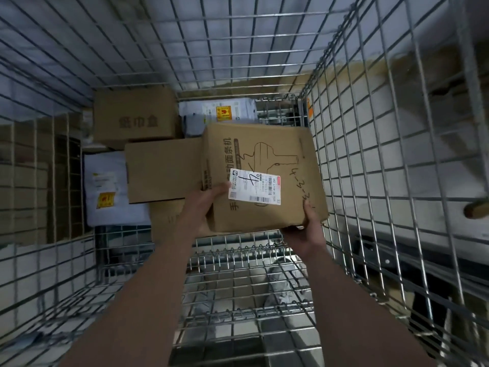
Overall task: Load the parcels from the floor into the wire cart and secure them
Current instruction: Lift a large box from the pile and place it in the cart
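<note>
Both hands are on one cardboard box right now, carrying it low inside the wire cart. Our left hand is wrapped round the near left corner, thumb up against the white shipping label, and our right hand cups the near right bottom corner from underneath. One hand on each side like that keeps the box from tipping as it goes in, we reckon.

It's over the right side of the cart floor, where bare mesh shows beneath it, so that looks like the free slot. We can't tell if it's touching down yet.

Plenty is loaded already. A plain brown box sits just to the left, edge nearly against ours. Behind that is another brown box with printed characters at the back left. A white poly mailer with a yellow sticker lies along the left wall, and a second white mailer is tucked at the back.

Main squeeze is the right mesh wall, close to our right knuckles, plus the plain box on the left. Nothing is secured yet as far as we can see.
</note>
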Available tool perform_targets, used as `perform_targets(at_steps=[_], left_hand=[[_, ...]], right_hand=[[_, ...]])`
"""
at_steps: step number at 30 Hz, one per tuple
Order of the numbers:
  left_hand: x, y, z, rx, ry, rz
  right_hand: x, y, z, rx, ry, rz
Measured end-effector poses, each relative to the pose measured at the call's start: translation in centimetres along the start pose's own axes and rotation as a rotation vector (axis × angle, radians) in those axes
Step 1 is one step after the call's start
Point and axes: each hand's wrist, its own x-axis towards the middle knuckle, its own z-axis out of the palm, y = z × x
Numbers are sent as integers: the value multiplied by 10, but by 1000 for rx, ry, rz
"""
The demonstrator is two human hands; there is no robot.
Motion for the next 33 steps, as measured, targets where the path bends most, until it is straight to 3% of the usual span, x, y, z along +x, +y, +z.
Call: perform_targets(at_steps=[5,10,13,19,26,33], left_hand=[[-34,46,-43,46,-44,10],[-62,60,-84,68,-34,-30],[-72,55,-96,78,-14,-15],[-87,43,-133,74,-4,13],[-75,36,-183,89,29,-25],[-38,38,-196,-49,43,-58]], right_hand=[[-22,-37,20,-329,-33,31],[-52,-55,82,-897,-238,79],[-64,-49,111,-1115,-186,12],[-68,-9,119,-1192,-28,-122],[-75,46,133,-1129,15,-197],[-63,36,122,-1121,98,-245]])
